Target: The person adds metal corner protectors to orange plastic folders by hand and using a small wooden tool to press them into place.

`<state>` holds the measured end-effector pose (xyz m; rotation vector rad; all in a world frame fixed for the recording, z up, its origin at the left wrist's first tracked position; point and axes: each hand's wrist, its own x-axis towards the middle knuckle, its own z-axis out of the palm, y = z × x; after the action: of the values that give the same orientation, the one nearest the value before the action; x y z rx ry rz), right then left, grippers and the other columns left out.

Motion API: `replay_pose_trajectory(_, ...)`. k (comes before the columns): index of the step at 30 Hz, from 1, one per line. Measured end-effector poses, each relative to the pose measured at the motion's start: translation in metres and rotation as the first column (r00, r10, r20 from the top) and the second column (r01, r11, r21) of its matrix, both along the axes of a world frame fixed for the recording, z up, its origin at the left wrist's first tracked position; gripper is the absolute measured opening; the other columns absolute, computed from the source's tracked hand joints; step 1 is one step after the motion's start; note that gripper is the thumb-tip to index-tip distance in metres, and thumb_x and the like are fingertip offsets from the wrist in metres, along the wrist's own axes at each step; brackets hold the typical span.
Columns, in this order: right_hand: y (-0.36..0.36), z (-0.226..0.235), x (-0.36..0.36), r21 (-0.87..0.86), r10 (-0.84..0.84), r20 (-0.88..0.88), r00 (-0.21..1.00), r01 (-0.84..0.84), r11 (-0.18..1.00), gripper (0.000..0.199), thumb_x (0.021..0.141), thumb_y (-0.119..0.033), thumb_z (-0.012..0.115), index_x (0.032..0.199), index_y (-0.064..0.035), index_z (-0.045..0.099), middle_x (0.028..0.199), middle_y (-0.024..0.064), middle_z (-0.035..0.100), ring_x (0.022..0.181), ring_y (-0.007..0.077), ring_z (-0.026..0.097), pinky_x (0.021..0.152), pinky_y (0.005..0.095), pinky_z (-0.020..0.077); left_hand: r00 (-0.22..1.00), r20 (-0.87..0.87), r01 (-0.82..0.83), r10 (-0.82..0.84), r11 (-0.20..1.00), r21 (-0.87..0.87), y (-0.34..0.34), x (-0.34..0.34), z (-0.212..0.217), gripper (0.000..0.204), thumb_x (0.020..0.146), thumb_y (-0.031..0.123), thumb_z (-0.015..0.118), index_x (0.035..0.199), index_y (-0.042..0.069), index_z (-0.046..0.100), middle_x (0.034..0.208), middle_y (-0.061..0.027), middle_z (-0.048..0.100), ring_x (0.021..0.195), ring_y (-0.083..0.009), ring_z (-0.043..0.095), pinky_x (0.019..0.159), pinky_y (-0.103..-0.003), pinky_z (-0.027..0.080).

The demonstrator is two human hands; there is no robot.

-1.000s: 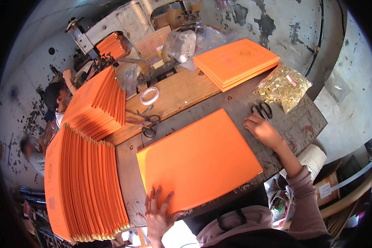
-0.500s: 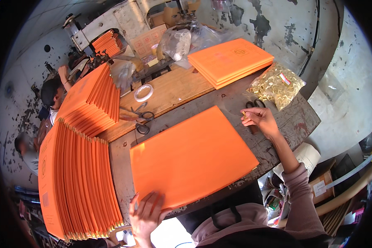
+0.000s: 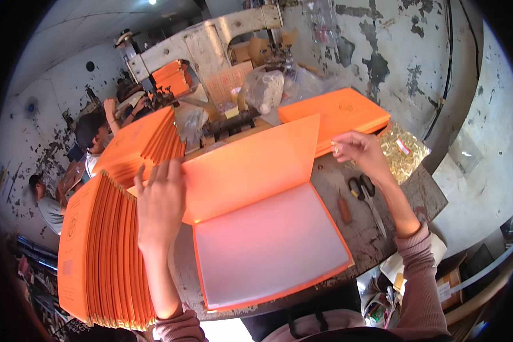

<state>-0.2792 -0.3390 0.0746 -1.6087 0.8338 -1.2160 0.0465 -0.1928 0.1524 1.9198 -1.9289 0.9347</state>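
An orange folder [image 3: 251, 171] lies open on the worn table [image 3: 376, 222], its cover lifted and tilted back. The inside shows a pale translucent sheet [image 3: 268, 245]. My left hand [image 3: 161, 199] grips the raised cover at its left edge. My right hand [image 3: 362, 154] is by the cover's upper right corner with a small metal piece pinched in its fingers. A clear bag of brass-coloured fasteners [image 3: 404, 157] sits just right of that hand.
A long fanned stack of orange folders [image 3: 102, 239] runs down the left. A flat orange pile [image 3: 339, 114] lies behind. Black scissors [image 3: 366, 196] and a small brown tool [image 3: 344, 210] rest at right. A grey machine [image 3: 211, 45] stands at the back; other people work at far left.
The folder lay shut and flat a second ago; its cover is now lifted open. My left hand rose to the cover's left edge, and my right hand moved from the scissors to the cover's corner.
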Motion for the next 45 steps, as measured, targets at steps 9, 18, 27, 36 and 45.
replay_pose_trajectory(9, -0.042, 0.084, 0.030, -0.359, -0.066, 0.252, 0.965, 0.157, 0.920, 0.017, 0.081, -0.004, 0.061, 0.096, 0.0026, 0.064, 0.087, 0.0105, 0.067, 0.077, 0.0123, 0.063, 0.070, 0.0241, 0.0496, 0.899, -0.257, 0.382, -0.354, 0.922, 0.064, -0.110, -0.091, 0.023, 0.021, 0.083, 0.014, 0.054, 0.103, 0.008, 0.057, 0.083, -0.0165, 0.063, 0.075, -0.0352, 0.060, 0.066, -0.043, 0.046)
replay_pose_trajectory(18, -0.076, 0.078, 0.055, -0.310, 0.233, -0.007, 0.972, -0.224, 0.924, 0.013, 0.079, -0.004, 0.063, 0.091, 0.0023, 0.064, 0.080, 0.0065, 0.066, 0.075, 0.0104, 0.061, 0.068, 0.0227, 0.0485, 0.836, -0.447, 0.325, -0.319, 0.943, -0.066, -0.135, -0.110, 0.017, 0.017, 0.080, 0.020, 0.062, 0.092, 0.009, 0.063, 0.069, -0.0136, 0.061, 0.060, -0.0307, 0.058, 0.055, -0.036, 0.044)
replay_pose_trajectory(27, -0.075, 0.078, 0.039, -0.344, 0.128, -0.079, 0.989, -0.148, 0.927, 0.013, 0.079, -0.004, 0.064, 0.091, 0.0001, 0.065, 0.080, 0.0059, 0.066, 0.067, 0.0094, 0.060, 0.065, 0.0210, 0.0480, 0.790, -0.410, 0.441, -0.456, 0.887, -0.138, -0.154, -0.106, 0.009, 0.017, 0.077, 0.013, 0.063, 0.085, -0.003, 0.060, 0.071, -0.0161, 0.062, 0.059, -0.0277, 0.058, 0.058, -0.031, 0.044)
replay_pose_trajectory(36, -0.069, 0.087, 0.041, -0.335, 0.153, -0.206, 0.967, -0.216, 0.917, 0.016, 0.080, -0.003, 0.063, 0.096, -0.0010, 0.065, 0.087, 0.0079, 0.067, 0.077, 0.0101, 0.062, 0.071, 0.0221, 0.0500, 0.799, -0.325, 0.457, -0.505, 0.862, -0.217, -0.158, -0.104, 0.003, 0.021, 0.080, 0.017, 0.063, 0.087, -0.003, 0.061, 0.066, -0.0079, 0.057, 0.060, -0.0117, 0.050, 0.059, -0.025, 0.041)
replay_pose_trajectory(45, -0.067, 0.083, 0.044, -0.377, 0.136, -0.216, 0.967, -0.211, 0.902, 0.018, 0.080, 0.000, 0.061, 0.098, 0.0001, 0.065, 0.088, 0.0084, 0.067, 0.078, 0.0115, 0.062, 0.072, 0.0226, 0.0507, 0.787, -0.353, 0.454, -0.506, 0.862, -0.224, -0.163, -0.104, 0.000, 0.021, 0.080, 0.016, 0.064, 0.090, -0.002, 0.060, 0.068, -0.0065, 0.059, 0.062, -0.0104, 0.051, 0.060, -0.024, 0.041)
